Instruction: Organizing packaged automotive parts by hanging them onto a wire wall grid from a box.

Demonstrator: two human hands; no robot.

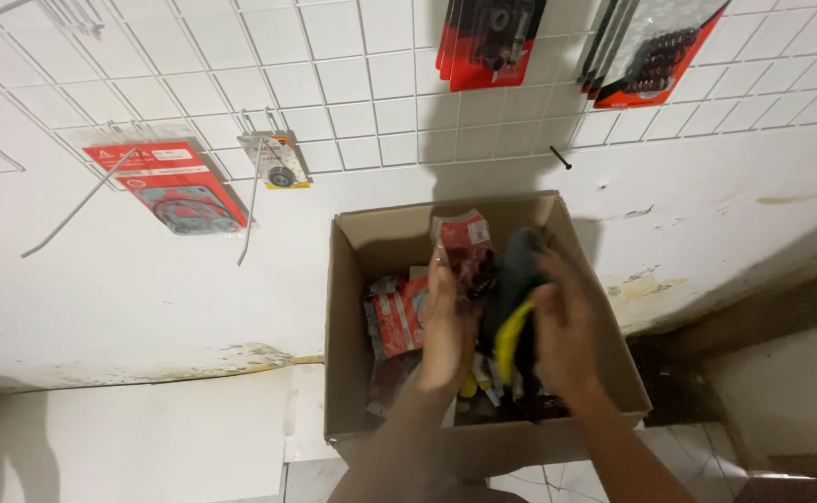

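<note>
A white wall (148, 289) fills the view, with a wire grid (371, 84) fixed across its upper part. An open cardboard box (352, 373) is set against the wall below the grid, crowded with red packets (397, 321) and small yellow-and-dark items. Red-backed packs (487, 42) are hung from the grid's hooks above the box, a second bunch (655, 51) to the right; a flat red pack (171, 186) and a small carded part (280, 163) are hung at the left, beside a bare hook (78, 207).

Both hands are held over the box. The left hand (447, 326) is raised with its fingers (441, 279) closed on a clear, red-topped packet (464, 244), which is held upright above the box's middle, just below its back wall. The right hand (567, 331) is wrapped around a dark bundle with a yellow strip (513, 312), held just beside that packet and touching it. The right hand's fingers are curled around the bundle; motion blur keeps the exact grip from being told.
</note>
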